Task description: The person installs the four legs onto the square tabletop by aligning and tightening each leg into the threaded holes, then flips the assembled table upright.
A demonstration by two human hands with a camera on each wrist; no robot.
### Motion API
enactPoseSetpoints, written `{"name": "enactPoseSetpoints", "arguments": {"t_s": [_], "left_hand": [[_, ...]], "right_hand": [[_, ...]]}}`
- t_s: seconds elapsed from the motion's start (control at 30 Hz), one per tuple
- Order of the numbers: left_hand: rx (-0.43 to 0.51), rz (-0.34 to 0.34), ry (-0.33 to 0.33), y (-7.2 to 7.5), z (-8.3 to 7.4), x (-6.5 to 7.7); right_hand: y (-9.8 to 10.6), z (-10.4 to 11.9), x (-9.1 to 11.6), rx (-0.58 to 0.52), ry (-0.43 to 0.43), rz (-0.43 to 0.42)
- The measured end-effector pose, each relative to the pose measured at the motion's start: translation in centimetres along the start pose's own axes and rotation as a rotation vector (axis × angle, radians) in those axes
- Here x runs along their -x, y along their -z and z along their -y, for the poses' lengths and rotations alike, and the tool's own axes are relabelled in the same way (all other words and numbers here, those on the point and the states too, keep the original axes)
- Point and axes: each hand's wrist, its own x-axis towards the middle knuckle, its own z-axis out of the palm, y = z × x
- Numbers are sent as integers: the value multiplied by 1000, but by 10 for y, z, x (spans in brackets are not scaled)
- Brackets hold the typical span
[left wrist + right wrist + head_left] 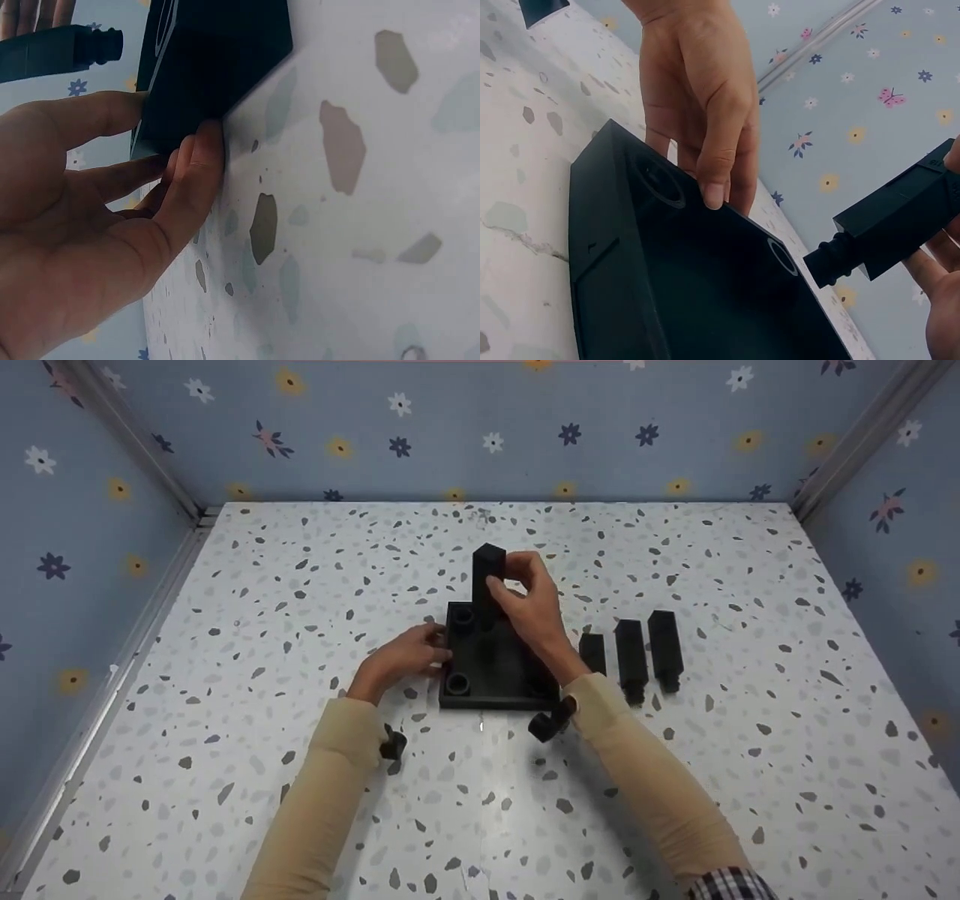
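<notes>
A black square base (499, 686) lies on the table, with round sockets showing at its two left corners. My left hand (409, 652) holds its left edge: in the right wrist view one fingertip rests on the rim near a socket (658, 180), while other fingers lie against the side wall. Between thumb and fingers, my right hand (536, 611) pinches a black square post (489, 574) over the far part of the base. The post's ridged round plug (831, 259) hangs near the far left socket (782, 256), apart from it. My right hand and forearm hide the base's right side.
To the right of the base lie three more black posts, a nearer one (592, 652) partly behind my right forearm, a middle one (630, 656) and an outer one (665, 649). Flowered blue panels (480, 427) wall the speckled table (337, 562) at the back and sides.
</notes>
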Motion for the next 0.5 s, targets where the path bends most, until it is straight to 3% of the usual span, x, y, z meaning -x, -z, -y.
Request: {"name": "enactPoseSetpoints", "arguments": {"t_s": [0.5], "left_hand": [[9, -2, 4, -1, 1, -3]], "right_hand": [[-17, -12, -8, -17, -5, -5]]}}
